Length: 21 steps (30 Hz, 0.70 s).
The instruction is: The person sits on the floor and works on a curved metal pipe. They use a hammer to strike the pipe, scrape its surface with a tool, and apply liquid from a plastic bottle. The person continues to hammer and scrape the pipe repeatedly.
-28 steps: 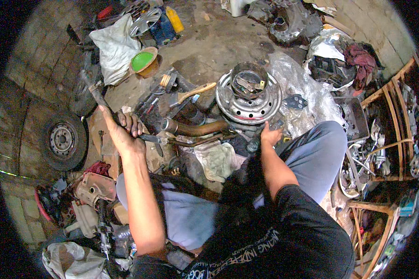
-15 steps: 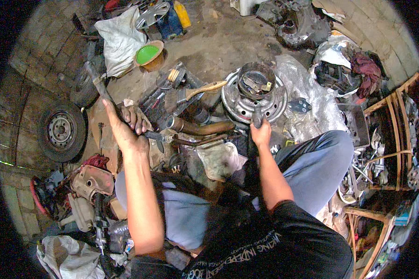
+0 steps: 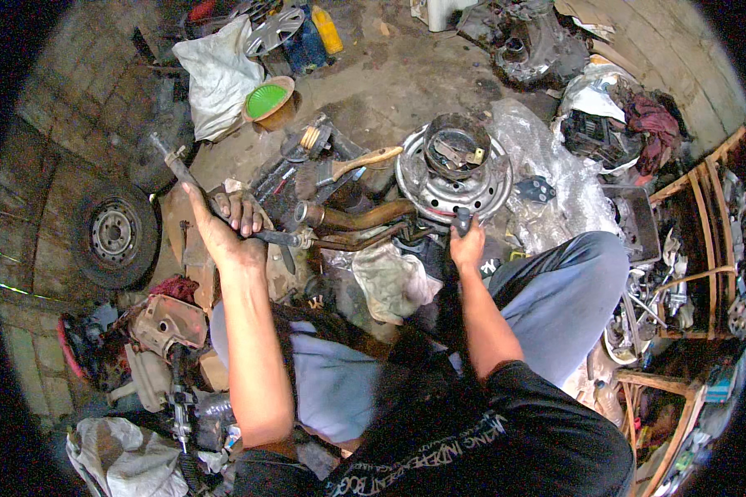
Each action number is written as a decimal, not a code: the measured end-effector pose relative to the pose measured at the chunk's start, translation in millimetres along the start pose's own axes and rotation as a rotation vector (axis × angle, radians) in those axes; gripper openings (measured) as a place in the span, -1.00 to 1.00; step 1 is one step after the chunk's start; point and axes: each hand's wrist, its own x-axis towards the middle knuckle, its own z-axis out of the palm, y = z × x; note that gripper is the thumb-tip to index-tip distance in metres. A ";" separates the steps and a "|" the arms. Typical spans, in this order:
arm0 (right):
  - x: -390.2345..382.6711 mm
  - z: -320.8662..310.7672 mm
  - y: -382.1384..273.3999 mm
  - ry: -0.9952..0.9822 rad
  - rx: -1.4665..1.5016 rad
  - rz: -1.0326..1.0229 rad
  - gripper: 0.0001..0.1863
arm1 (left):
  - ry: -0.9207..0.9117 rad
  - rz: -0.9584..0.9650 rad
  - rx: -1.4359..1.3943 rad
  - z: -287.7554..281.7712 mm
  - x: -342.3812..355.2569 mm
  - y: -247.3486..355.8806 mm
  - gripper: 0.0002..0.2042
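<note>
My left hand (image 3: 234,228) is closed around a dark pipe (image 3: 174,161), its thumb lying along it and its fingertips wrapped over it. The pipe slants up to the left and has a small fitting near its far end. Its lower end lies close to a bundle of rusty brown pipes (image 3: 363,217), and I cannot tell whether they are joined. My right hand (image 3: 467,242) grips a dark handle (image 3: 462,217) upright, its blunt top showing above the fist; the rest is hidden. Just beyond stands a silver wheel rim (image 3: 499,178) bearing a round metal tin (image 3: 457,137) with small parts inside.
A paintbrush (image 3: 360,163) rests beyond the pipes. A dirty cloth (image 3: 389,282) lies between my arms. Clear plastic sheeting (image 3: 547,199) spreads at the right. A tyre (image 3: 112,236) leans at the left, and a bowl with green inside (image 3: 267,101) stands farther back. Wooden shelving (image 3: 704,207) borders the right.
The handle in my right hand has tipped, so less of it shows above the fist. The pipe in my left hand has turned slightly, its upper end now lower.
</note>
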 end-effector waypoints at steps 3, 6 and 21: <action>3.5 -9.9 -11.8 0.067 0.079 0.017 -0.41 | -0.002 -0.018 -0.016 -3.4 2.8 1.4 -0.40; 5.3 -23.9 -31.4 0.120 0.079 0.020 -0.49 | 0.034 -0.016 -0.001 -3.0 -0.9 2.4 -0.40; 2.7 -20.6 -9.4 -0.180 -0.039 0.215 -0.44 | -0.012 -0.012 -0.010 -5.1 -0.2 2.3 -0.40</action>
